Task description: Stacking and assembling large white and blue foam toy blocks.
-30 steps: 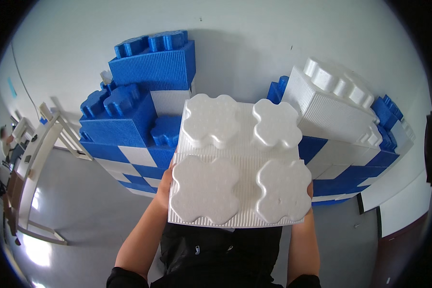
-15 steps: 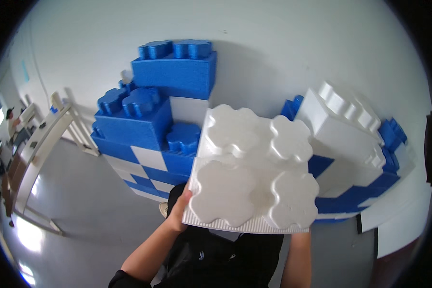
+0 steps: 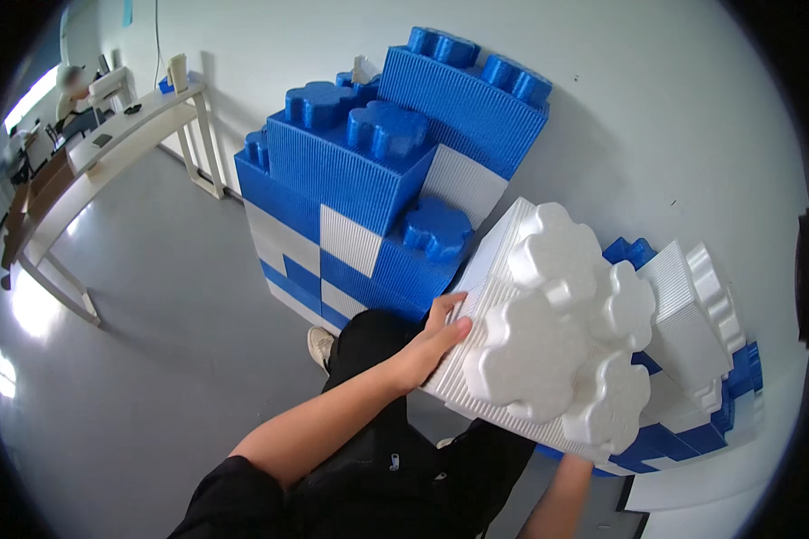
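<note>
1. White bench (image 3: 108, 135), far left, along the wall; a person sits beyond it.
2. Stacked wall of blue and white giant blocks (image 3: 368, 180), studs upward, against the white wall.
3. Left hand (image 3: 431, 346), pressed flat on the ribbed side of the white four-stud block (image 3: 548, 341).
4. The white block, held tilted in the air before the stack.
5. Right hand hidden beneath the block; only the forearm (image 3: 562, 494) shows, so its grip cannot be told.

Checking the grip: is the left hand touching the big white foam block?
Touching. The head view shows the left hand pressed flat against the ribbed side of the white foam block.
</note>
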The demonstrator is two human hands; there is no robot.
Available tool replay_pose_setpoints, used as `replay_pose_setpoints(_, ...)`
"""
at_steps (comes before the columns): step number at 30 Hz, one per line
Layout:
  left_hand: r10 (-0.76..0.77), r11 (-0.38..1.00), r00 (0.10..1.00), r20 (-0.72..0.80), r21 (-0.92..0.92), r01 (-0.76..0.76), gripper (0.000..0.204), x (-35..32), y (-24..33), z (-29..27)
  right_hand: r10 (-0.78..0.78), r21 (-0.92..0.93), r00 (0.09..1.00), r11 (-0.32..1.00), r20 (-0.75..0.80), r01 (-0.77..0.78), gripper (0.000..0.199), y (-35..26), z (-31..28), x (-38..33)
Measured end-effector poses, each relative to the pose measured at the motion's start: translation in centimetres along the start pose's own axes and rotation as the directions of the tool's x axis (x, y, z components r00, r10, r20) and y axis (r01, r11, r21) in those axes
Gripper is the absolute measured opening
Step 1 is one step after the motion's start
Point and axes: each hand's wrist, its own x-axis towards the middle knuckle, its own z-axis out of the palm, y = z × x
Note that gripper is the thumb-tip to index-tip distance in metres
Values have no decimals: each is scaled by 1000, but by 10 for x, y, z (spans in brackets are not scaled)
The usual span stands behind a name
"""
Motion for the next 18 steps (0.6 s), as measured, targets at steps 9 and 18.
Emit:
replay_pose_setpoints(9,-172,966,984,44,-188,177,75,52,35,18,223,59,951,975,-214,-215,51,-16,-23,86)
replay_pose_setpoints(18,-135,976,990,48,-165,141,74,39,43,25,208,150,918,975,-337,-165,50,-11,7,70)
